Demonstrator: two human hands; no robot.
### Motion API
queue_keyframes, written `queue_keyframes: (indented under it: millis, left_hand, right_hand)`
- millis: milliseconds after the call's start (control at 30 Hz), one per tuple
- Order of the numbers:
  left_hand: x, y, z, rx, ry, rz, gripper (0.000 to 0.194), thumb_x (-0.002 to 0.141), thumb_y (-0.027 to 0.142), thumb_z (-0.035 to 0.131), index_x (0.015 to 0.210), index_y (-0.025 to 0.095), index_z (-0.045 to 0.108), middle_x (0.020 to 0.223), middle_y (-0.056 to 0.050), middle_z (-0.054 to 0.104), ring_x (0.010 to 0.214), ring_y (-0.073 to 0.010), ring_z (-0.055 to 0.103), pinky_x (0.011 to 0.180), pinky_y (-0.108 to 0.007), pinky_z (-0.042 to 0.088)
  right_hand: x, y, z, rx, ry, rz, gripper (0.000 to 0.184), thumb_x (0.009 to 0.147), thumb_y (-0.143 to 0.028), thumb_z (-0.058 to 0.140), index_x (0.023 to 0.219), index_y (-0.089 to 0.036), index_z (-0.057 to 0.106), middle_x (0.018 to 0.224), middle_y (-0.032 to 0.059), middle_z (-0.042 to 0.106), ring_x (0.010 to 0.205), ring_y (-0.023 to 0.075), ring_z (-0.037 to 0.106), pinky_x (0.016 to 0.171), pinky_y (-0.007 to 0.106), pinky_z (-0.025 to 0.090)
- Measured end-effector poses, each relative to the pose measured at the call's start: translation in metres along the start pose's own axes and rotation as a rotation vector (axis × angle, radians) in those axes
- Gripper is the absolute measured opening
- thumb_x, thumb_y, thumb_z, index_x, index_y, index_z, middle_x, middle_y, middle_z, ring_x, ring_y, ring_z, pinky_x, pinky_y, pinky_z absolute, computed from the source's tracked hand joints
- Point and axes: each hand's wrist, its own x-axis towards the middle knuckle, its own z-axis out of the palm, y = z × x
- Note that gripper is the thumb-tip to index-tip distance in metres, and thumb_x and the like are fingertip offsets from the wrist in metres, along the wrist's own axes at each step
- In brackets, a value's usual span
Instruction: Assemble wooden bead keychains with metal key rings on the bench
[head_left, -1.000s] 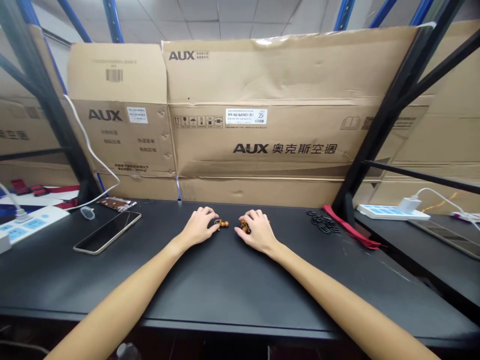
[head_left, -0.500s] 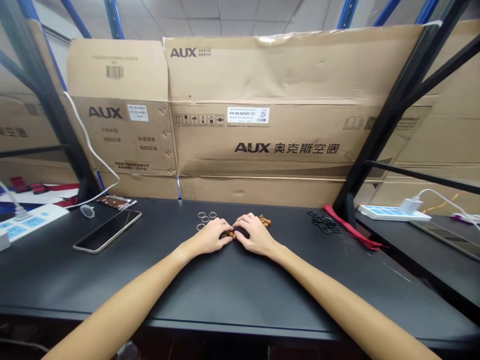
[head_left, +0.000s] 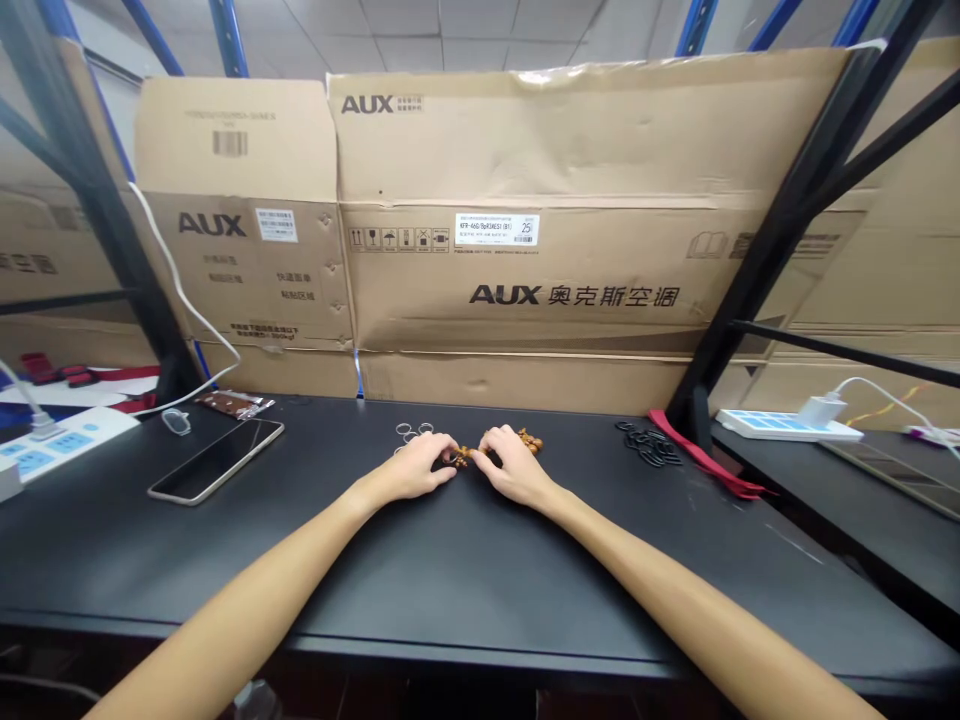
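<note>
My left hand [head_left: 421, 467] rests on the dark table with its fingers curled round small glossy brown beads [head_left: 460, 457], which look like wood. Opposite it, my right hand [head_left: 517, 467] pinches at the same beads with thumb and forefinger. The beads show in the gap between my fingertips; how they are joined is too small to make out. A small pile of similar brown pieces [head_left: 532, 441] lies just behind my right hand, partly covered by it. Several thin metal rings [head_left: 406, 431] lie behind my left hand, which hides some of them.
A phone [head_left: 217, 460] lies at the left, near a white power strip [head_left: 97, 430] and a small brown packet [head_left: 234, 403]. Black rings or links [head_left: 649, 446] are heaped at the right beside a red strap [head_left: 705, 462]. Cardboard [head_left: 585, 230] stands along the table's back.
My left hand has shifted slightly to the left and its thumb has drawn away from the right hand. More of the brown beads now shows between my hands.
</note>
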Motion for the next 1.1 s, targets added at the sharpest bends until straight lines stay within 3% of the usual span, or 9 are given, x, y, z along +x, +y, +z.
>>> queue_keyframes:
  millis: [333, 533, 733, 1100]
  left_hand:
    - [0.002, 0.001, 0.001, -0.011, 0.018, -0.058, 0.006, 0.086, 0.025, 0.051, 0.087, 0.019, 0.053, 0.084, -0.003, 0.061, 0.077, -0.0172, 0.056, 0.07, -0.028, 0.043]
    - [0.002, 0.006, -0.006, -0.054, -0.019, -0.023, 0.014, 0.087, 0.024, 0.048, 0.078, 0.018, 0.056, 0.079, -0.003, 0.061, 0.073, -0.0161, 0.054, 0.07, -0.026, 0.041]
    - [0.003, 0.004, -0.012, -0.253, -0.049, -0.043, 0.02, 0.088, 0.034, 0.048, 0.08, 0.017, 0.057, 0.076, 0.0, 0.059, 0.068, -0.0137, 0.052, 0.066, -0.025, 0.04]
    - [0.004, 0.007, -0.012, -0.465, -0.043, -0.085, 0.025, 0.086, 0.04, 0.051, 0.084, 0.017, 0.06, 0.081, -0.001, 0.059, 0.075, -0.0139, 0.053, 0.072, -0.025, 0.041]
  right_hand:
    - [0.0, 0.0, 0.0, 0.049, 0.029, 0.058, 0.023, 0.09, -0.028, 0.047, 0.068, -0.021, 0.047, 0.073, 0.0029, 0.055, 0.077, 0.0186, 0.046, 0.073, 0.033, 0.04]
    - [0.001, 0.002, 0.0, 0.03, 0.046, 0.058, 0.025, 0.09, -0.028, 0.045, 0.067, -0.021, 0.046, 0.073, 0.0029, 0.055, 0.076, 0.0182, 0.046, 0.073, 0.032, 0.04]
    - [0.001, 0.005, 0.0, -0.041, 0.057, 0.094, 0.026, 0.09, -0.029, 0.047, 0.065, -0.021, 0.047, 0.072, 0.0031, 0.055, 0.076, 0.0186, 0.046, 0.071, 0.033, 0.04]
    - [-0.004, -0.003, -0.005, -0.144, -0.118, -0.095, 0.011, 0.084, -0.029, 0.057, 0.078, -0.019, 0.056, 0.087, 0.0056, 0.057, 0.086, 0.0204, 0.046, 0.079, 0.035, 0.039]
